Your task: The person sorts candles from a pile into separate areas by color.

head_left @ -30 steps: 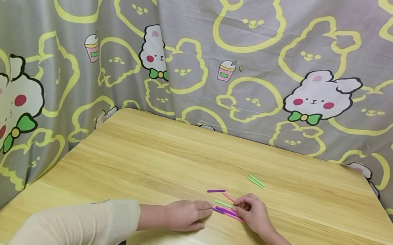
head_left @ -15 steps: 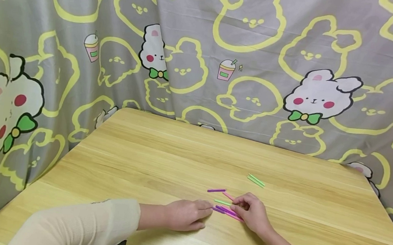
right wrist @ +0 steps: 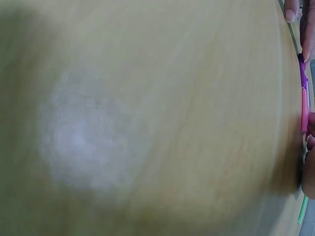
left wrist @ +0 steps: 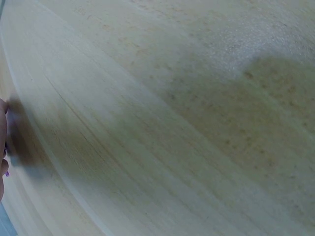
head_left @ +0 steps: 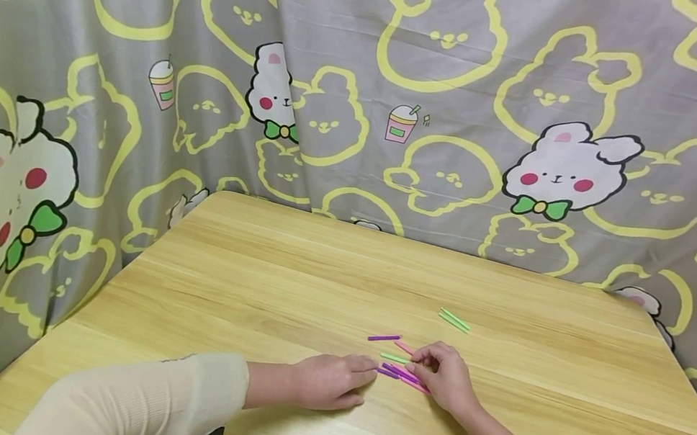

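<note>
Several short thin sticks in purple, pink and green lie on the wooden table (head_left: 290,268). My left hand (head_left: 328,382) rests flat on the table, its extended fingertips touching the left end of a purple stick (head_left: 387,373). From the right, my right hand (head_left: 449,379) curls over the group, thumb and forefinger pinching the right end of a green stick (head_left: 393,358). Under its fingers lie purple and pink sticks, partly hidden; the right wrist view has a pink stick (right wrist: 303,110) beside a finger. Another pink stick (head_left: 403,348) runs towards the forefinger.
A lone purple stick (head_left: 384,338) lies just behind the group. Two green sticks (head_left: 454,320) lie close together farther back to the right. A grey curtain (head_left: 337,100) with cartoon prints hangs along the table's back and left sides.
My right hand has shifted slightly left, and the green stick at its fingertips has turned a little. The left hand and the far sticks stay where they were.
</note>
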Demonstrator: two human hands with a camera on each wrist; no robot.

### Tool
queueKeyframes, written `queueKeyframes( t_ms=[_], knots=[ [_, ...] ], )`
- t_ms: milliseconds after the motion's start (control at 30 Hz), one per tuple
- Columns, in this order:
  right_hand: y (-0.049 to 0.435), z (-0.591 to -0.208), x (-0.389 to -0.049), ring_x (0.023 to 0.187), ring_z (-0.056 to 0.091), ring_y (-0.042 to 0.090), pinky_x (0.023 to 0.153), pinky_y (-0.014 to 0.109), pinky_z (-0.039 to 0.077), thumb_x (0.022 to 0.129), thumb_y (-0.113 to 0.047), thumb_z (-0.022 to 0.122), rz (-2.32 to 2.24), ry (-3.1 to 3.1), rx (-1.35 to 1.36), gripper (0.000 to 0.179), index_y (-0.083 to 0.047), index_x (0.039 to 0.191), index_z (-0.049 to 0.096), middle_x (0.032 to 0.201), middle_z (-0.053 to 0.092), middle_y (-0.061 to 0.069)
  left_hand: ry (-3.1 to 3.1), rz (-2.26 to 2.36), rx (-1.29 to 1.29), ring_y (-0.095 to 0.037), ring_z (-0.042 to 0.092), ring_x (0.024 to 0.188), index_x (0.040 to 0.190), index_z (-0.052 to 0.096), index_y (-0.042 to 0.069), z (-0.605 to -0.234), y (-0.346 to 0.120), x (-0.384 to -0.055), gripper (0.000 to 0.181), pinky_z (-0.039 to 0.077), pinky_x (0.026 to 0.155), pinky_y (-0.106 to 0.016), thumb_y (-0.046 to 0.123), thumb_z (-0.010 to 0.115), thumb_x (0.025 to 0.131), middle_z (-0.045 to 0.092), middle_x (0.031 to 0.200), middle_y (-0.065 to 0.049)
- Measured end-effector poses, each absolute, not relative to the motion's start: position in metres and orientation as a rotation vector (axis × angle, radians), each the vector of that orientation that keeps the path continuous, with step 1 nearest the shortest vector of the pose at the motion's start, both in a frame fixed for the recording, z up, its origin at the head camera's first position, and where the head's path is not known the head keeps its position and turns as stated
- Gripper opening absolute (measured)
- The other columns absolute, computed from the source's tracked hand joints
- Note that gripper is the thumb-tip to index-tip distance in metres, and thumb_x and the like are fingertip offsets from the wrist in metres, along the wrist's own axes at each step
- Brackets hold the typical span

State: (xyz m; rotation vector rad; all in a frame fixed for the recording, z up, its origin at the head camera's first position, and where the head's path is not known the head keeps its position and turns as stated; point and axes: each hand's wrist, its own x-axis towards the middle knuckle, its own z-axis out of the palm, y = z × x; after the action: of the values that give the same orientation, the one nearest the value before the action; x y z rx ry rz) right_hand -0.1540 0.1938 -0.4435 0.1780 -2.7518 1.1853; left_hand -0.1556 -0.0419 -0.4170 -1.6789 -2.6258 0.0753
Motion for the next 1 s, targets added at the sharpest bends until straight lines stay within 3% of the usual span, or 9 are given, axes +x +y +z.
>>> queueKeyframes(
  t_ms=[1000],
  knots=[
    [0.1933, -0.4462, -0.1538, 0.064, 0.04, 0.004, 0.054, 0.017, 0.036, 0.078, -0.004, 0.071, 1.141, -2.713, 0.172, 0.011, -0.009, 0.07, 0.065, 0.067, 0.052, -0.002, -2.608, 0.143, -1.684, -0.017, 0.047, 0.129, 0.134, 0.048, 0.005, -0.4161, -0.0411, -0.1564, 0.047, 0.039, 0.107, -0.023, 0.033, 0.048, 0.096, 0.049, 0.138, -0.009]
  ],
)
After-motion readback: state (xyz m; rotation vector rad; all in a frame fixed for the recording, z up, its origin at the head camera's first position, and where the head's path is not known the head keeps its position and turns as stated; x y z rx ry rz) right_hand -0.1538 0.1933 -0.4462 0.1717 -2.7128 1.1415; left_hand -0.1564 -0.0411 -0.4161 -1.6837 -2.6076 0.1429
